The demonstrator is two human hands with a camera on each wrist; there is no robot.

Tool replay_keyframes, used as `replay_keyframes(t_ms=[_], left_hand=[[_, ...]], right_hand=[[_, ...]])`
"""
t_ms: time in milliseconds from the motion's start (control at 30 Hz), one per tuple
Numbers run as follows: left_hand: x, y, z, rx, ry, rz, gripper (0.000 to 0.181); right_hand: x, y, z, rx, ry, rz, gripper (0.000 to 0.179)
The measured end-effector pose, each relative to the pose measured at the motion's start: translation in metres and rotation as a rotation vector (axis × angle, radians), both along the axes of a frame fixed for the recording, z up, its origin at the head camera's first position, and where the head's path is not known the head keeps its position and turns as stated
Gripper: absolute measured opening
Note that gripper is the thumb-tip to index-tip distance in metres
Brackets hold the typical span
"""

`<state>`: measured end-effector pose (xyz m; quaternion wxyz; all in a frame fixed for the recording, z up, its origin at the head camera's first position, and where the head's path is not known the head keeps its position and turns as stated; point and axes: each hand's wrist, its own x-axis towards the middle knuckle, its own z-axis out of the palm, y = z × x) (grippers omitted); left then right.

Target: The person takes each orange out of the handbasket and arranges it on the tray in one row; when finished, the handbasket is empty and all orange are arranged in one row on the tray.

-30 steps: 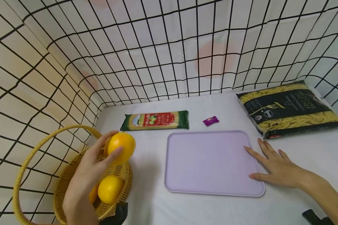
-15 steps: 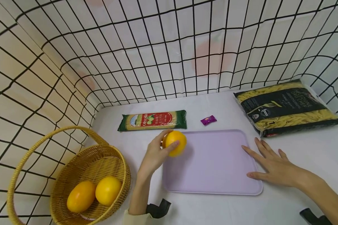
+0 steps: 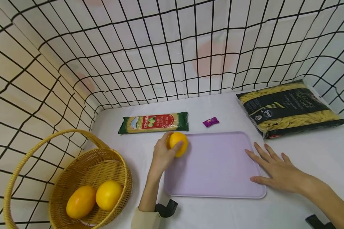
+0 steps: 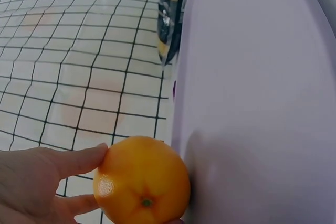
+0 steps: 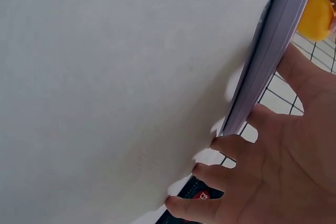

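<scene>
My left hand (image 3: 164,153) grips an orange (image 3: 179,144) between thumb and fingers at the far left corner of the lilac tray (image 3: 215,165). In the left wrist view the orange (image 4: 144,182) shows its small green stem end, close over the tray's surface. My right hand (image 3: 281,173) has its fingers spread, the fingertips at the tray's right rim. The right wrist view shows the thumb and a finger of this hand (image 5: 278,145) against the tray's edge (image 5: 268,56), the other fingers reaching down to the white cloth.
To the left, a wicker basket (image 3: 129,178) with a tall handle holds an oval orange-yellow fruit (image 3: 81,202) and a round yellow one (image 3: 109,195). Behind the tray lie a spaghetti packet (image 3: 154,122), a purple wrapped candy (image 3: 211,121) and a penne bag (image 3: 289,108). Black wire mesh (image 3: 149,63) stands around.
My left hand has carried the orange from above the basket rightward to the tray's far left corner, lowering it slightly in the last half second. The right hand stays at the tray's rim.
</scene>
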<state>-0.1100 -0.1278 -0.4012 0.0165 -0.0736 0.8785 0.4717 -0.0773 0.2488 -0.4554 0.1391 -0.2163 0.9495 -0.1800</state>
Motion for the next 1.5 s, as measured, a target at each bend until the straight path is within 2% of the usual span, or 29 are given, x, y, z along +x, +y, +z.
replay_keyframes(t_ms=[233, 533, 900, 1200, 1500], left_hand=[[0.000, 0.001, 0.000, -0.027, -0.007, 0.036, 0.054], [-0.003, 0.000, -0.003, -0.039, 0.023, 0.076, 0.058], [-0.004, -0.008, -0.002, -0.033, -0.015, 0.059, 0.058], [-0.001, -0.021, 0.000, -0.032, -0.007, 0.048, 0.058], [0.000, -0.028, 0.001, -0.087, -0.024, 0.042, 0.055]], right_hand=[[0.001, 0.002, 0.000, -0.036, -0.015, 0.010, 0.094], [-0.002, 0.005, 0.000, -0.054, -0.016, 0.020, 0.095], [0.000, 0.006, -0.002, -0.058, 0.008, 0.065, 0.093], [-0.002, -0.003, -0.002, -0.089, -0.002, 0.074, 0.091], [-0.004, -0.013, -0.001, -0.083, 0.021, 0.081, 0.092]])
